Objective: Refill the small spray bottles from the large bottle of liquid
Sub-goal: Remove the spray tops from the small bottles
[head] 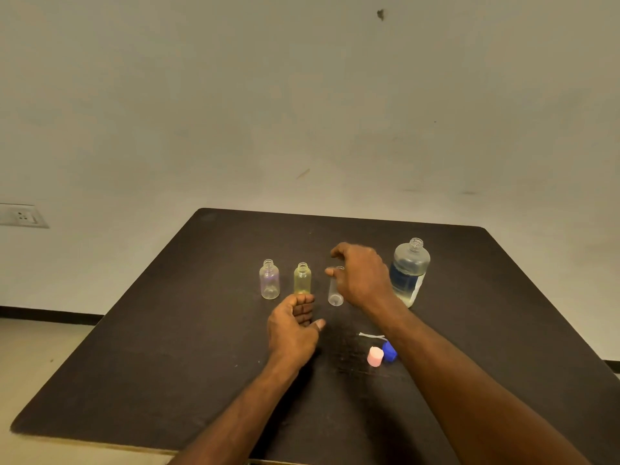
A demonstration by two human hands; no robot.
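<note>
Three small uncapped bottles stand in a row on the dark table (167, 364): a purple-tinted bottle (269, 280), a yellow-tinted bottle (302, 278) and a clear bottle (335, 293). The large bottle (410, 270), uncapped and partly filled with clear liquid, stands to their right. My right hand (362, 276) hovers at the clear bottle with arched fingers, hiding its right side; the thumb tip is by the neck. My left hand (295, 327) rests just in front of the yellow bottle, fingers curled into the palm, nothing visible in it.
A pink cap (374, 356), a blue cap (390, 351) and a thin white tube (370, 336) lie on the table under my right forearm. A wall stands right behind the table's far edge; a wall socket (21, 215) is at the left.
</note>
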